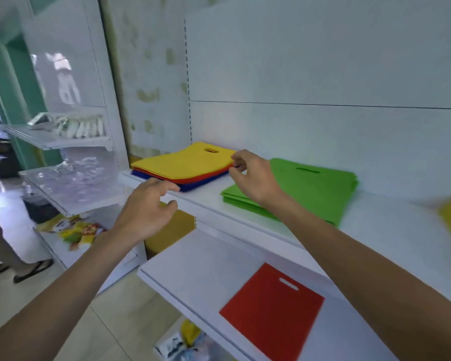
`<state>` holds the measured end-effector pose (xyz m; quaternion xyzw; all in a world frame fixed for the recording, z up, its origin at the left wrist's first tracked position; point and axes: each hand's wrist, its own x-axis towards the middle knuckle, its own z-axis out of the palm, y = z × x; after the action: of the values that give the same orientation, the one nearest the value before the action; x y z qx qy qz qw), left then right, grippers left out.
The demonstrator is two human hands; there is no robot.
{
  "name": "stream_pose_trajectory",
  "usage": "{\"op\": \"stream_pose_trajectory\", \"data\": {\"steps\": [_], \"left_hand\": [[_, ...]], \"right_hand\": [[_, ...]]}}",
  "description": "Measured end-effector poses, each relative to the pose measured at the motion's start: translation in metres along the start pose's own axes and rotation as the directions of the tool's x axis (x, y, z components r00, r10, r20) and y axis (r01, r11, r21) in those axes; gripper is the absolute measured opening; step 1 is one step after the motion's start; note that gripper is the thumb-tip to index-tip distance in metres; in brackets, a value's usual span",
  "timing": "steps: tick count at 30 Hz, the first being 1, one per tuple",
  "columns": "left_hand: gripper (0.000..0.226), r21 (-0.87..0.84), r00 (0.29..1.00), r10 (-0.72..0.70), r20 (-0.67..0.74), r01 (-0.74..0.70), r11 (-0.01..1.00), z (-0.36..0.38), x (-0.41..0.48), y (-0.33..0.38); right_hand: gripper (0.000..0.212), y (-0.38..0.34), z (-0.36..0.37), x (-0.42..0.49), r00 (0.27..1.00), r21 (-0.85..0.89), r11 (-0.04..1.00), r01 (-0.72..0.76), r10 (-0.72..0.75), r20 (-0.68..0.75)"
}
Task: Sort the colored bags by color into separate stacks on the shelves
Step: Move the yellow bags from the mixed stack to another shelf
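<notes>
On upper shelf (pixel 391 217): mixed pile (pixel 193 181), yellow bag (pixel 188 160) topmost, awaiting sorting. Right hand (pixel 253 178) at its corner, grip unclear, likely to lift it. Left hand (pixel 143 207) loosely curled, holding nothing. Green stack (pixel 310 188) beside; red bag (pixel 271 308) below.

Pale wall (pixel 146 61), beige tiled floor (pixel 125 316)

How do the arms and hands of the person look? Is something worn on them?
The left forearm and right forearm are bare; no sleeve shows. The left hand and right hand wear no gloves, and no watch, ring or bracelet shows.
</notes>
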<state>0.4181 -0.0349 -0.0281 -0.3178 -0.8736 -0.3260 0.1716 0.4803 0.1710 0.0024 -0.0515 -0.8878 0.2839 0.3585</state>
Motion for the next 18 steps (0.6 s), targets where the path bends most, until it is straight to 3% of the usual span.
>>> {"op": "stream_pose_trajectory", "data": {"steps": [4, 18], "left_hand": [[0.027, -0.051, 0.999, 0.03, 0.032, -0.028, 0.998, -0.011, 0.024, -0.049], [0.022, -0.157, 0.99, 0.085, 0.114, -0.067, 0.985, 0.013, 0.147, -0.143]], "right_hand": [[0.031, -0.012, 0.047, 0.021, 0.997, 0.014, 0.999, -0.048, 0.049, -0.067], [0.03, 0.014, 0.126, 0.146, 0.991, -0.058, 0.991, -0.118, 0.114, -0.069]]}}
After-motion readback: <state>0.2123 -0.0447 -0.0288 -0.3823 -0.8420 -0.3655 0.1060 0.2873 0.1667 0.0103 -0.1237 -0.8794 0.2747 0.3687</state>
